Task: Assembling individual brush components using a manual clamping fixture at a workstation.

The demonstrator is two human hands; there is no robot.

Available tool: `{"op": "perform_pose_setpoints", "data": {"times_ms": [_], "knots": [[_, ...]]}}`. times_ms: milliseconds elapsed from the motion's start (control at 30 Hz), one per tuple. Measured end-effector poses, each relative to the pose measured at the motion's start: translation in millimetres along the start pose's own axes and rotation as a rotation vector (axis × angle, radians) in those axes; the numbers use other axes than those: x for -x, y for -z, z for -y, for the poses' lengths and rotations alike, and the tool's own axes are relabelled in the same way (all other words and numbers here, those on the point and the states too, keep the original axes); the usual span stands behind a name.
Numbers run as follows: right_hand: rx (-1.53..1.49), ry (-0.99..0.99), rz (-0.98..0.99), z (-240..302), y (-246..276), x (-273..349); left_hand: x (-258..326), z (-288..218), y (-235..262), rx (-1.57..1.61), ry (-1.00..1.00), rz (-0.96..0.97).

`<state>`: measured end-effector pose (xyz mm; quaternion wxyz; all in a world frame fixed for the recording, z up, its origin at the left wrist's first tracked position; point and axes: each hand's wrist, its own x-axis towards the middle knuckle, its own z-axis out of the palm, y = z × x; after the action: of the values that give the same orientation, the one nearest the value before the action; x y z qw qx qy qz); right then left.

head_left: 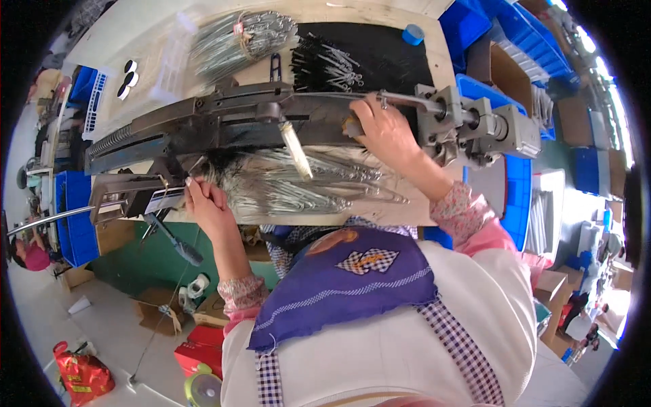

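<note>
My left hand (209,202) is closed in a pinch beside a dark metal bracket (129,197) at the machine's left front. What its fingertips hold is too small to make out. My right hand (388,132) is curled, thumb and fingers together, over the long bench machine (237,125), just left of its spindle block (468,122). Something yellowish (351,127) shows at its fingertips; I cannot tell what it is. A thin metal rod runs behind this hand. A lever with a worn, pale-wrapped handle (297,150) hangs down between my hands.
Loose looped metal wires (298,186) and black bristles lie along the table's near edge. Beyond the machine are a tied wire bundle (241,41), a clear plastic tray (169,61), black-bristled wire brushes (332,64) and a blue tape roll (412,34). A black-handled lever (183,249) juts out at front left.
</note>
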<state>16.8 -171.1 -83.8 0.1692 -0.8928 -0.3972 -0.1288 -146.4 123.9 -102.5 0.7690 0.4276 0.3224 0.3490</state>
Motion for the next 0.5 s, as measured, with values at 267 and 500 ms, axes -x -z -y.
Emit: {"op": "perform_pose_setpoints", "data": {"times_ms": [267, 500], "knots": [[-0.300, -0.187, 0.225, -10, -2, 19, 86, 4, -186, -0.081, 0.625, 1.185], [-0.213, 0.141, 0.041, 17, 61, 57, 66, 29, -177, -0.085, 0.614, 0.687]]}}
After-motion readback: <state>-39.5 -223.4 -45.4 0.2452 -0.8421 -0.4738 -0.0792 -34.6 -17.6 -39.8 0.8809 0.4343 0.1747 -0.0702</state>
